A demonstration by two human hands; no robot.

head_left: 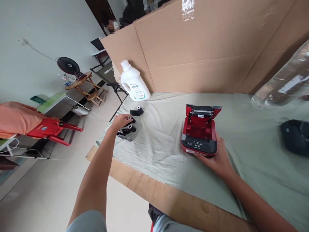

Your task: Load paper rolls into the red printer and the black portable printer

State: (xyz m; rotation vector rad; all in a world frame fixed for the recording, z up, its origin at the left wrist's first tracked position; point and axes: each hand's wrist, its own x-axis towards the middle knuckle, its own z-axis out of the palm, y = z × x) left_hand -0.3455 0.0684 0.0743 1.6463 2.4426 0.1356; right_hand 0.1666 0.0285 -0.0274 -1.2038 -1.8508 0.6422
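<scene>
My right hand [220,159] grips the near right side of a small red and black printer [199,146], thumb along its front edge. The printer's lid [201,111] stands raised, and the red bay inside shows no roll. At the left end of the cloth, my left hand [122,121] reaches over several small black rolls with white cores. Its fingers are closed on one roll [131,120], partly hidden by the fingertips. Another roll [136,111] lies just beyond it with a strip partly unwound. Closer to me is a further roll [130,129].
A white jug [135,82] stands by the cardboard panel [193,58] at the back. On the right are a plastic-wrapped package [285,77] and a black device [295,137]. The green cloth [156,138] stops short of the table's wooden front edge [154,191].
</scene>
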